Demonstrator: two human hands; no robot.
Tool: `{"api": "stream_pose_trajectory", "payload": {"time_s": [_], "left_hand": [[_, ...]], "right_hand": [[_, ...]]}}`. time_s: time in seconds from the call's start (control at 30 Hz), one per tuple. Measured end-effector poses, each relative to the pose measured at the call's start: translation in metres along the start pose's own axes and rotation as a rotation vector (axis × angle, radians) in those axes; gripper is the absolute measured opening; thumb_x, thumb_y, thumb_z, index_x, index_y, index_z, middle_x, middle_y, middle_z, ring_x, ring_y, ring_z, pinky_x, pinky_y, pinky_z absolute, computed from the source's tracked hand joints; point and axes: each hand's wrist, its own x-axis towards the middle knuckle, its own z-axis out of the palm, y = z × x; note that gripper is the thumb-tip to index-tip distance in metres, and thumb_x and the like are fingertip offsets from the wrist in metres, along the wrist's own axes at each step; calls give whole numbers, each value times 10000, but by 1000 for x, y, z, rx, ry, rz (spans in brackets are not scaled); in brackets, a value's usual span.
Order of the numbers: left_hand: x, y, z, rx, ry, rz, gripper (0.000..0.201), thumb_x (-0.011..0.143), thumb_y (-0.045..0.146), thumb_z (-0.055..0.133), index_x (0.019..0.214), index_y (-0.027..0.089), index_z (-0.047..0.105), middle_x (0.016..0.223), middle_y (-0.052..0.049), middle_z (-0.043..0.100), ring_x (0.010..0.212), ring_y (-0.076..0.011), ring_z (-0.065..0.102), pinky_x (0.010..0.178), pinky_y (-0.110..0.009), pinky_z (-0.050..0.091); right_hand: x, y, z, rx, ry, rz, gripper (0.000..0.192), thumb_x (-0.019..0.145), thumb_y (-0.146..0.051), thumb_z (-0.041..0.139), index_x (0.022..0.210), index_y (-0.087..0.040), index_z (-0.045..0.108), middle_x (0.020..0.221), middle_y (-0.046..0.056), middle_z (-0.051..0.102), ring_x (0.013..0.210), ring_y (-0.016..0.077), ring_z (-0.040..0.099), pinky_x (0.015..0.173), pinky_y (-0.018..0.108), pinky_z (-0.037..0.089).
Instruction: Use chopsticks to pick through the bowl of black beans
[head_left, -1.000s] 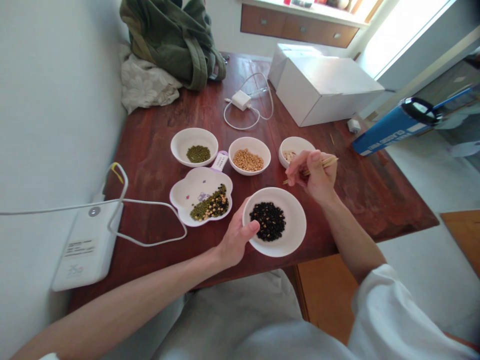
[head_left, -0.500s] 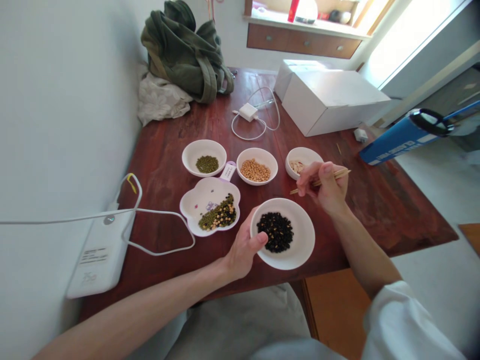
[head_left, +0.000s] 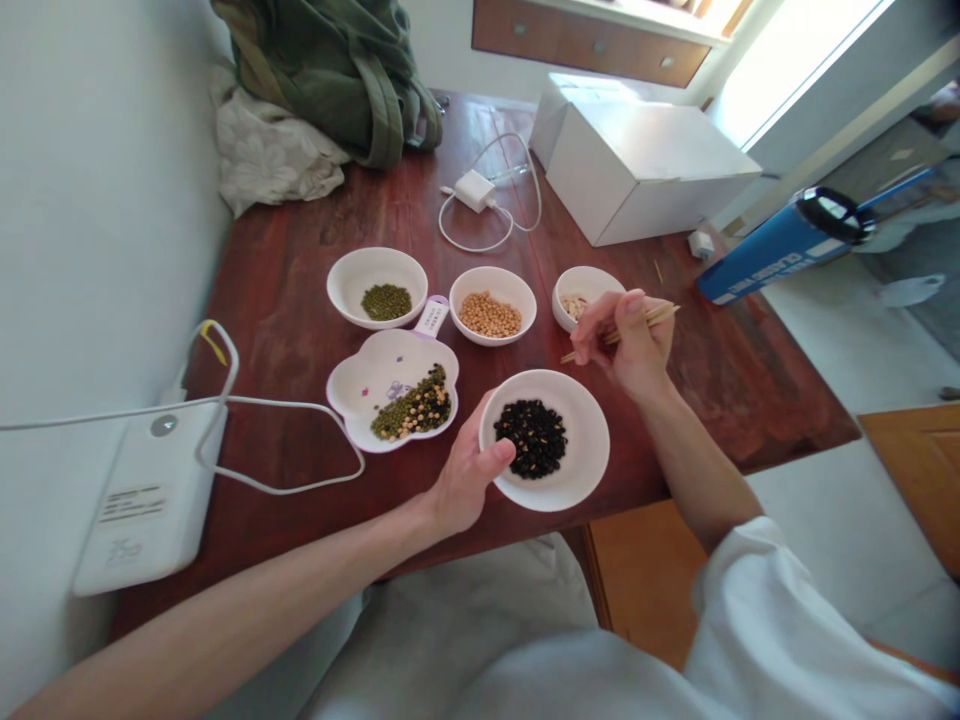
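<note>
My left hand [head_left: 469, 470] grips the rim of a white bowl [head_left: 586, 450] of black beans [head_left: 531, 440], its thumb inside the rim. The bowl tilts toward the left, above the table's near edge. In my right hand [head_left: 630, 340] is a pair of chopsticks [head_left: 651, 318], pointing left, with nothing visible at their tips. Just behind that hand stands a small white bowl [head_left: 589, 283] with pale pieces in it. A flower-shaped dish [head_left: 352, 385] holds mixed green, yellow and black beans. Behind it are a bowl of green beans [head_left: 386, 302] and a bowl of soybeans [head_left: 489, 314].
A white power bank [head_left: 150, 500] with a looping cable lies at the left by the wall. A charger [head_left: 474, 190], a white box [head_left: 652, 175] and a green bag [head_left: 322, 70] occupy the back. A blue bottle [head_left: 780, 250] lies tilted at the right.
The view has shifted, so everything appears slightly farther left and higher. Both hands keep their hold on the bowl and the chopsticks, with little other movement.
</note>
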Motion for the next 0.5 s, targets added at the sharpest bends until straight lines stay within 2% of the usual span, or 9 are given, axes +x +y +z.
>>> {"api": "stream_pose_trajectory", "payload": {"time_s": [0.3, 0.5], "left_hand": [[0, 0, 0, -28, -14, -17, 686, 902, 564, 691, 1458, 192, 540, 1404, -140, 643, 1254, -339, 619, 1129, -477, 478], [-5, 6, 6, -123, -32, -95, 689, 892, 506, 717, 1477, 200, 518, 1357, -138, 667, 1256, -349, 621, 1083, -465, 502]], "right_hand": [[0, 2, -1, 15, 28, -17, 577, 986, -680, 539, 686, -238, 758, 502, 16, 618, 344, 109, 463, 305, 260, 214], [5, -5, -8, 141, -17, -68, 584, 972, -667, 575, 664, -210, 768, 494, 41, 621, 332, 120, 466, 276, 259, 228]]}}
